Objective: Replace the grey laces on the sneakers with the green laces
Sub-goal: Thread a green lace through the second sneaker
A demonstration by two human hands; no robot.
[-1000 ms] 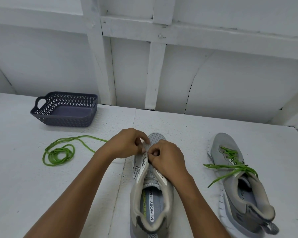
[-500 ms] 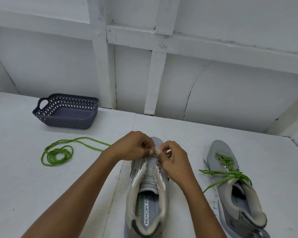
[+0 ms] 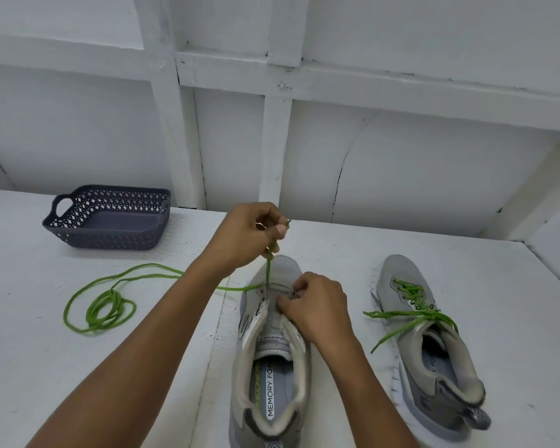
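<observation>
A plain, white-painted workshop-like room is suggested by the rough white tabletop (image 3: 29, 334), the bare timber-framed wall (image 3: 277, 124) and a cracked panel (image 3: 401, 176).

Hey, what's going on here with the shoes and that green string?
A person is threading a green lace into the near sneaker. The left hand pinches the lace above the toe, the right hand grips the sneaker at its eyelets. Most of the lace lies coiled on the table. The other sneaker already has green laces.
</observation>
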